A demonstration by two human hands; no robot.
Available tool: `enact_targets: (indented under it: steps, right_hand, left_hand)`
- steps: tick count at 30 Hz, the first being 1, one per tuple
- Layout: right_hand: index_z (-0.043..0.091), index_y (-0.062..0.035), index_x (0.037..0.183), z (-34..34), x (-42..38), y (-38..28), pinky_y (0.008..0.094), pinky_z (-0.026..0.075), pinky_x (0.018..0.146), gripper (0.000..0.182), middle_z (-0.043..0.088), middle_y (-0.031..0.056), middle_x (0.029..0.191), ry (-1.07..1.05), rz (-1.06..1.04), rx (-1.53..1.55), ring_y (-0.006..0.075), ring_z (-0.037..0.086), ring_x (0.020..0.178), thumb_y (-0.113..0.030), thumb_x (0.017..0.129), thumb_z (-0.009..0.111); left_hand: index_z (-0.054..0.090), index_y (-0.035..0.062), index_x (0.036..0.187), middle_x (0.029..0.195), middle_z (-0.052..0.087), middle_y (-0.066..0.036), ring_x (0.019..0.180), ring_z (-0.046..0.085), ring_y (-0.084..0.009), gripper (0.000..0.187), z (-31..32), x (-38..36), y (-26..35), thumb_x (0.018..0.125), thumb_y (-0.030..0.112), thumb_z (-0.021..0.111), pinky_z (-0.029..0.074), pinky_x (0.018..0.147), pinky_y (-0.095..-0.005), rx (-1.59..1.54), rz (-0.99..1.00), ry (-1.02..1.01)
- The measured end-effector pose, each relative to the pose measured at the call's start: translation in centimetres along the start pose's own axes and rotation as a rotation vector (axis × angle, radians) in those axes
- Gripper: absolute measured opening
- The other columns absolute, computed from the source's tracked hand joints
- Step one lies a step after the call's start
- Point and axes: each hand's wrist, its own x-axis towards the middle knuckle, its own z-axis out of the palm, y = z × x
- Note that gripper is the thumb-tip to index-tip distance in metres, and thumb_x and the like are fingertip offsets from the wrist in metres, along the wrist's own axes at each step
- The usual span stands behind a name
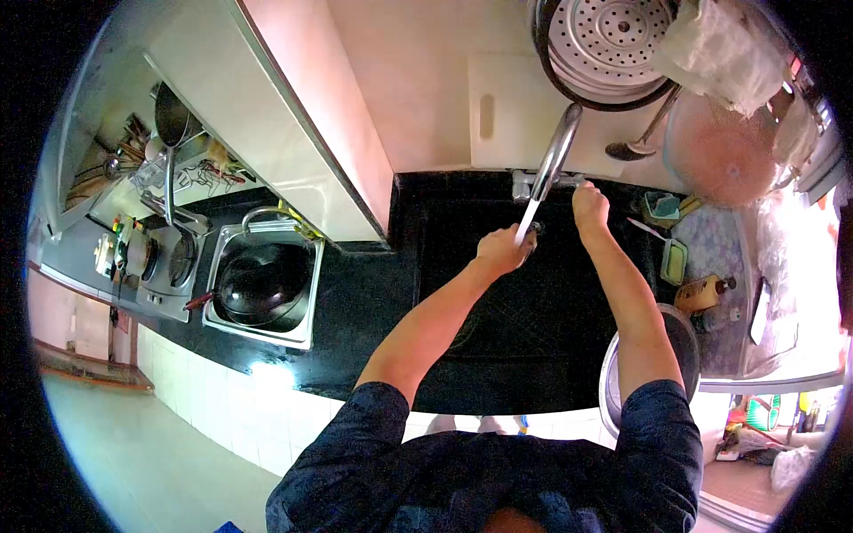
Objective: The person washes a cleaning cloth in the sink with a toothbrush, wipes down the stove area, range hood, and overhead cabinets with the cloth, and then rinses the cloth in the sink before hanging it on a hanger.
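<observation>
A chrome faucet (557,151) arches out from the wall over a black sink (533,329), and a white stream of water (527,222) runs from its mouth. Under that stream is my left hand (505,250), its fingers curled around something small at the fingertips that I cannot make out. My right hand (590,210) is closed on the faucet handle (577,181), to the right of the spout.
To the left, a dark wok (258,284) sits in a steel sink (306,306). A perforated steamer (613,40) and a ladle (638,147) hang on the wall. At right are a bottle (702,293), a soap dish (675,260) and a basin (609,391) by my right arm.
</observation>
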Motion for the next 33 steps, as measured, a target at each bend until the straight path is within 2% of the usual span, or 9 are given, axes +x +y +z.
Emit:
enact_targets:
  steps: [6,9,11,15,18,21,23,28,33]
  right_hand:
    - [0.047,0.0089,0.112,-1.6,-6.2,-0.1,0.0471,0.056,0.066,0.076,0.068,0.0216,0.093,-0.147,0.316,0.691,0.0373,0.068,0.080,-0.062,0.086,0.053]
    - [0.044,-0.0082,0.129,-2.2,-12.2,-6.6,0.0348,0.054,0.072,0.058,0.059,0.0114,0.113,-0.909,-0.035,1.815,0.0228,0.061,0.094,-0.055,0.099,0.027]
    - [0.047,-0.0086,0.120,-2.6,-17.1,-12.8,0.0318,0.046,0.086,0.040,0.054,0.0060,0.111,-0.496,0.149,2.191,0.0165,0.051,0.099,-0.041,0.101,0.033]
    - [0.025,0.0008,0.147,-3.0,-20.9,-17.4,0.0345,0.015,0.117,0.063,0.025,0.0102,0.151,-0.476,-0.061,1.993,0.0211,0.019,0.141,-0.042,0.101,0.030]
    - [0.054,-0.0022,0.105,-0.7,-17.9,-15.7,0.0359,0.043,0.087,0.044,0.057,0.0083,0.102,-0.649,0.273,2.053,0.0170,0.051,0.093,-0.042,0.102,0.035]
    - [0.057,-0.0041,0.105,-1.6,-19.2,-16.0,0.0317,0.044,0.083,0.045,0.057,0.0036,0.094,-0.488,0.120,2.196,0.0160,0.050,0.086,-0.045,0.101,0.038]
    - [0.045,0.0056,0.133,-4.6,-23.1,-16.6,0.0367,0.028,0.113,0.060,0.053,0.0180,0.132,-0.398,0.181,1.674,0.0294,0.044,0.128,-0.044,0.100,0.038]
    - [0.050,-0.0078,0.130,1.6,-18.1,-14.2,0.0334,0.041,0.091,0.060,0.057,0.0042,0.101,-0.559,0.157,2.243,0.0169,0.050,0.094,-0.055,0.100,0.028]
    - [0.020,-0.0067,0.151,-3.4,-22.2,-12.9,0.0344,0.012,0.118,0.058,0.022,0.0126,0.154,-0.508,-0.008,1.952,0.0238,0.015,0.145,-0.036,0.101,0.026]
  left_hand:
    - [0.065,0.0061,0.102,0.095,0.066,-0.024,0.089,0.064,-0.0414,0.042,-2.5,-0.9,1.7,0.094,0.039,0.039,0.052,0.077,-0.0501,-0.018,-0.159,-0.088]
    - [0.066,0.0040,0.098,0.103,0.066,-0.023,0.097,0.064,-0.0379,0.039,1.6,-1.8,-0.7,0.095,0.034,0.041,0.052,0.083,-0.0457,-0.190,-0.171,0.138]
    - [0.059,0.0060,0.109,0.110,0.062,-0.018,0.104,0.059,-0.0325,0.038,2.9,-2.8,-1.7,0.096,0.037,0.041,0.048,0.088,-0.0426,-0.495,-0.236,0.234]
    - [0.045,0.0099,0.133,0.125,0.054,-0.008,0.119,0.049,-0.0218,0.047,1.7,-7.2,-1.3,0.098,0.041,0.041,0.040,0.098,-0.0363,-1.360,-0.456,0.193]
    - [0.043,0.0112,0.140,0.133,0.051,-0.003,0.121,0.047,-0.0162,0.057,5.4,-9.4,-0.7,0.098,0.050,0.040,0.039,0.099,-0.0318,-1.570,-0.669,0.087]
    - [0.051,0.0040,0.132,0.126,0.055,-0.012,0.113,0.053,-0.0235,0.067,7.0,-7.6,-4.0,0.096,0.059,0.037,0.043,0.095,-0.0359,-1.306,-0.692,0.148]
    - [0.050,0.0026,0.134,0.128,0.054,-0.015,0.117,0.052,-0.0256,0.069,8.2,-7.1,-6.2,0.096,0.059,0.036,0.042,0.097,-0.0377,-1.531,-0.558,0.233]
    - [0.037,0.0051,0.145,0.147,0.040,-0.014,0.136,0.036,-0.0223,0.058,8.8,-7.8,-0.6,0.100,0.042,0.038,0.029,0.112,-0.0352,-1.528,-0.528,0.170]
    - [0.060,0.0120,0.112,0.092,0.056,-0.004,0.088,0.053,-0.0186,0.041,7.1,-5.1,-3.0,0.098,0.042,0.038,0.044,0.084,-0.0351,-1.557,-0.620,0.231]
